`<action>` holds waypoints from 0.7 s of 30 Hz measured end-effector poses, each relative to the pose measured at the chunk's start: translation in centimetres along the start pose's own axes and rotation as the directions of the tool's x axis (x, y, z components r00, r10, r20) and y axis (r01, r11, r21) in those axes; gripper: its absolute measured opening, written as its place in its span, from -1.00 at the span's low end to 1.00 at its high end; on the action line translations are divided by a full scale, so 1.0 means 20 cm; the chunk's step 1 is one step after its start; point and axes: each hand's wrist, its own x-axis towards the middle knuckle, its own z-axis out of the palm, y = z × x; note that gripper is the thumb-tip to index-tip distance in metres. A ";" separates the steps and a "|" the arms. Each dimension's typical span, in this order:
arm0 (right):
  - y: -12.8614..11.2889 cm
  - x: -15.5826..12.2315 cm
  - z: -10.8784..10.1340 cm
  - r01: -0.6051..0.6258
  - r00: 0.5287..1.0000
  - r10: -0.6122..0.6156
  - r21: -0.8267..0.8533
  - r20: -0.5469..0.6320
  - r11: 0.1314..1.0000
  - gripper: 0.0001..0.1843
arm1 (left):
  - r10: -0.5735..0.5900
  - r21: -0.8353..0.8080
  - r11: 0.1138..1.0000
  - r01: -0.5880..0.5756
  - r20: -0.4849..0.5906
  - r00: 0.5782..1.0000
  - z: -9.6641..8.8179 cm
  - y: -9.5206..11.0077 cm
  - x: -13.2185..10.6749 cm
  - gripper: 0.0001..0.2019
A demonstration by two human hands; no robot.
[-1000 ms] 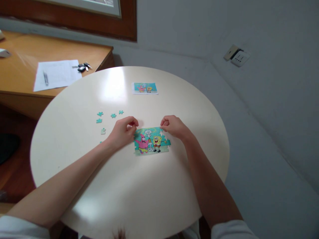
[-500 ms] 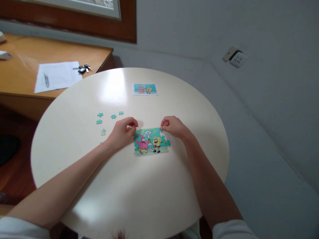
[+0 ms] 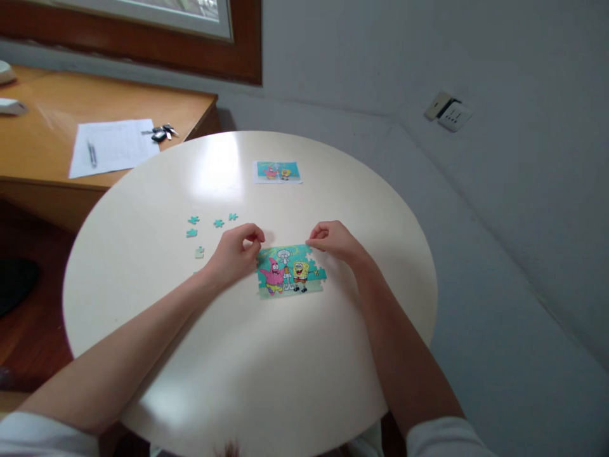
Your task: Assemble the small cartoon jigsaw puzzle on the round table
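A partly joined jigsaw puzzle [image 3: 290, 274] with cartoon figures on a teal ground lies flat in front of me. Its right edge is jagged with open notches. My left hand [image 3: 238, 249] rests at the upper left corner, its fingers curled and the thumb against the puzzle's edge. At the upper right corner, the thumb and index finger of my right hand [image 3: 333, 241] are pinched together on the puzzle's edge. Whether a separate piece is between them is hidden. Several loose teal jigsaw pieces [image 3: 218, 223] lie beyond and left of my left hand.
A small printed picture [image 3: 278, 172] of the same characters lies farther back on the round white table [image 3: 342, 184]. On the wooden desk [image 3: 157, 101] at the left are a paper sheet [image 3: 117, 143], a pen [image 3: 92, 154] and keys [image 3: 162, 132]. A wall stands close on the right.
The whole view has shifted very slightly. Both hands stay at the puzzle's top corners, and the right fingers have shifted only a little.
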 end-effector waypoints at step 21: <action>0.01 0.00 -0.04 0.058 0.985 -0.070 0.079 0.160 0.995 -0.80 | 0.015 0.028 0.999 -0.016 0.034 0.999 0.00 0.00 0.00 -0.88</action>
